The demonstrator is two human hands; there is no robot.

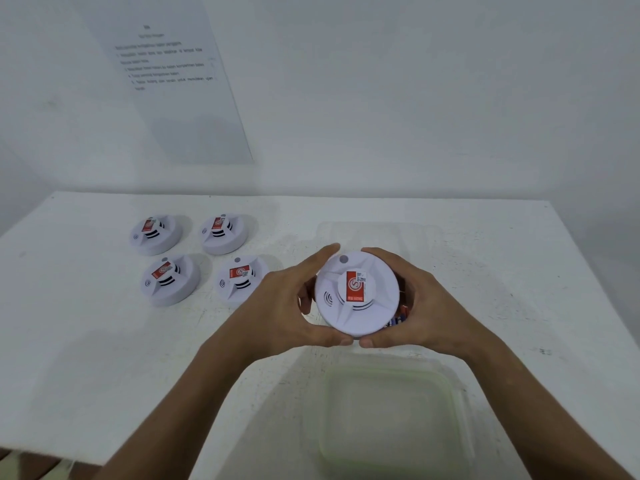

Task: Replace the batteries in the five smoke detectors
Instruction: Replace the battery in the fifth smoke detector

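A round white smoke detector [356,292] with a red label is held above the white table, face up. My left hand [280,306] grips its left rim and my right hand [426,306] grips its right rim, thumbs meeting under its near edge. Several more white detectors with red labels lie in two rows at the left: two at the back [154,233] [223,233] and two in front [168,278] [240,278]. Behind the held detector, something blue and red [401,315] shows by my right palm; I cannot tell what it is.
A clear plastic container with a greenish rim [391,372] stands near the table's front edge, below my hands. A second clear container [426,233] sits behind my hands. A printed sheet [173,81] hangs on the white wall. The table [86,341] ends at the lower left.
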